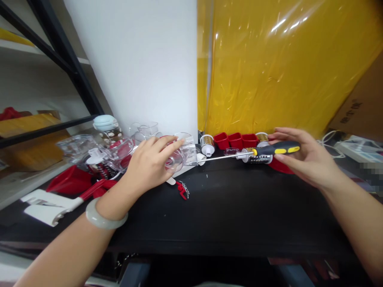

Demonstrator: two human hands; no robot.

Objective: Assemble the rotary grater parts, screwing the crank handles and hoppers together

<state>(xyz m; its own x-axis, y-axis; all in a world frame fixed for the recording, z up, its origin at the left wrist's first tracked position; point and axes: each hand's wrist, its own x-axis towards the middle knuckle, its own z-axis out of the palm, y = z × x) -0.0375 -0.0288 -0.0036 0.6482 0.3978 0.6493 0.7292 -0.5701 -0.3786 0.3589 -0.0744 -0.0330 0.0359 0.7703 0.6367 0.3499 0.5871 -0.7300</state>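
Left hand (151, 161): palm down, fingers partly bent and closed over a clear, rounded plastic housing (190, 149) above the near-left middle of the black tabletop (233, 211); thumb mostly hidden. Pale green bangle (106, 217) on the wrist.

Right hand (311, 161): half curled, thumb below and fingers behind, gripping a black-and-yellow-handled screwdriver (277, 149) with a long metal shaft. Shaft lies nearly level, pointing left; its tip reaches the housing's right edge, exact contact unclear.

Beneath the housing, toward the front: small red plastic pieces (182, 190) with metal screws beside them.

Behind the shaft: one white-ended metal grating drum (207, 144), then three red plastic cups (235, 141) in a row.

Left of the left hand: red plastic hopper (70, 180); flat white plastic part (54, 205) in front of it; bottle with light-blue lid (105, 122) farther back.
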